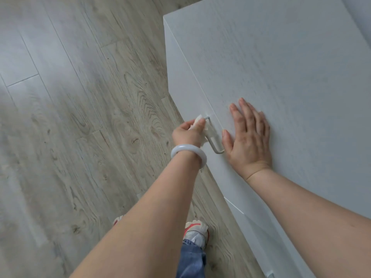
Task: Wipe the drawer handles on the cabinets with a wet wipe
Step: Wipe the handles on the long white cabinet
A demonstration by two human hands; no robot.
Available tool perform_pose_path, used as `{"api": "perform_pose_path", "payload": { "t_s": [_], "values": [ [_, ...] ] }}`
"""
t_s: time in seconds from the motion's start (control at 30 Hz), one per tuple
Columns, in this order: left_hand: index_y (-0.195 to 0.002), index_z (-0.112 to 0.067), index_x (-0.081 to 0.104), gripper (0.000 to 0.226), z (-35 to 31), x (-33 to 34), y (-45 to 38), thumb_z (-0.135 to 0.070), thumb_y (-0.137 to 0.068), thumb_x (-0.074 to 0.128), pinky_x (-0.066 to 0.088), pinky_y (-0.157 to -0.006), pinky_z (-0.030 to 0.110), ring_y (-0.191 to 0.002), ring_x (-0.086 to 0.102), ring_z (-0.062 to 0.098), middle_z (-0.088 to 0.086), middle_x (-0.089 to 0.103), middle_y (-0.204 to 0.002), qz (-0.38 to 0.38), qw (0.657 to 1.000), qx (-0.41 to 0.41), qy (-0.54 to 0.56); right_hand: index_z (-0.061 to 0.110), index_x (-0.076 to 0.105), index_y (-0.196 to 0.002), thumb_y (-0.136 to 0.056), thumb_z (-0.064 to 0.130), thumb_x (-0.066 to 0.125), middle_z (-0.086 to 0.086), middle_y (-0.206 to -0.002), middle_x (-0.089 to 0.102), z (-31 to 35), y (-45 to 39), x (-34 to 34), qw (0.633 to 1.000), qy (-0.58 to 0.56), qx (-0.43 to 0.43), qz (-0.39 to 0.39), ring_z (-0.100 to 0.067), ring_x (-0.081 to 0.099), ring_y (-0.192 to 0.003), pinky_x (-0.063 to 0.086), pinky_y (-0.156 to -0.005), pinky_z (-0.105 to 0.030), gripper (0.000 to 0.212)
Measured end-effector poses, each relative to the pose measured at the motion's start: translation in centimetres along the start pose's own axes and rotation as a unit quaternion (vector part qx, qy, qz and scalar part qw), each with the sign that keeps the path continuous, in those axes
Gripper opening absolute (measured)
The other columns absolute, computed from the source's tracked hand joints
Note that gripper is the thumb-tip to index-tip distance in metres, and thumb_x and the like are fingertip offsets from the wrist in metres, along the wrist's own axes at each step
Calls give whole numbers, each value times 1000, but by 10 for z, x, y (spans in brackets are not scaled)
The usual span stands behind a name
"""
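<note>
Left grip [187, 132] pinching crumpled white wet wipe [197, 120] around slim metal bar handle [212, 140] on white cabinet [281, 67] front; right grip [249, 135] flat, open on top. Wiping underway; next, slide along bar.

Left hand [188, 133] curled in a grip; right hand [249, 137] flat, fingers straight

The left hand [188, 132] pinches a white wipe [202, 127] around the drawer handle [215, 146] on the cabinet [281, 57] front, just below its top edge. The right hand [249, 137] rests flat on the cabinet top near that edge. A bracelet [188, 155] circles the left wrist.
</note>
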State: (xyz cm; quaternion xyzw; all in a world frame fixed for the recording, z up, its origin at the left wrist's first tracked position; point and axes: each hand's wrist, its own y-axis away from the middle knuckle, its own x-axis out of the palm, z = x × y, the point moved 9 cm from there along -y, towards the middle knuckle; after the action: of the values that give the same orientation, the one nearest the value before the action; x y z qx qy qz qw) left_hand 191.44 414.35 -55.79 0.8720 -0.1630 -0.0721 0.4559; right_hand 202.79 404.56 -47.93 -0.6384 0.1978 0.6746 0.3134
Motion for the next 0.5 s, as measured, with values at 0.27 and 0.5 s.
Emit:
{"api": "perform_pose_path", "payload": {
  "t_s": [0.27,0.5],
  "values": [
    [-102,-4,68,29,49,7,22,-22,-81,76,43,-40,12,-55,60,10,4,67,-75,65,991,-104,-48,13,38,-145,-89,38,43,-9,-155,30,0,0,2,1000,1,4,11,-27,29,-141,16,-118,-46,61],
    [-101,-13,63,27,-18,12,-9,-18,-79,77,41,-34,12,-61,59,13,5,67,-90,57,989,15,-139,13,37,-146,-91,37,41,-9,-156,30,1,-1,0,1000,-3,2,11,-27,28,-141,15,-119,-45,60]
  ]
}}
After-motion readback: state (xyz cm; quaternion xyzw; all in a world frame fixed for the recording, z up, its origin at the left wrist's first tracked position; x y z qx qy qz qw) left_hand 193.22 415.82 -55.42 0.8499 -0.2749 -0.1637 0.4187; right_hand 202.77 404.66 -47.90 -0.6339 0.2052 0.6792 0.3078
